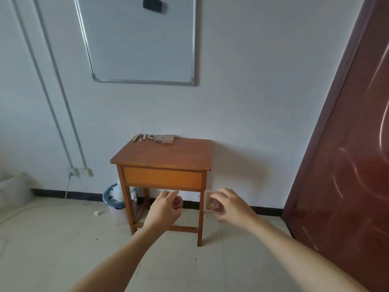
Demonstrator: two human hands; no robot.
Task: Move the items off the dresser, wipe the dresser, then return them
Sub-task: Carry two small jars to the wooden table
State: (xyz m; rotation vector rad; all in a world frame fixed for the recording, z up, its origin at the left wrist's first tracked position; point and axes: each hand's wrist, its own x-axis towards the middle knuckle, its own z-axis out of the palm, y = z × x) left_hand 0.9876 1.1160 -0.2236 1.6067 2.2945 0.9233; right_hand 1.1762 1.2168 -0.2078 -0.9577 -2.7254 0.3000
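Both my arms were stretched out in front of the desk [162, 157], hands held in the air below its front edge and not touching it. My left hand [163, 208] had its fingers [168, 194] curled around a small round reddish object [177, 202], blurred, can't tell what it was. My right hand [230, 204] gripped a clear plastic box [212, 204] with reddish-brown contents, fingers wrapped over its top and right side. On the desk, a few items sat along the back edge toward the back-left corner: some small wooden sticks [139, 138], a beaded piece [151, 137] just beside them, and flat grey rectangular things [165, 138] touching or overlapping each other. Rest of the desk top was bare. A bin with a blue liner [112, 200] stood on the floor by the desk's left legs. A whiteboard [143, 41] hung on the wall above, with a black eraser [153, 4] stuck near its top. A dark red door [349, 154] was at the right.
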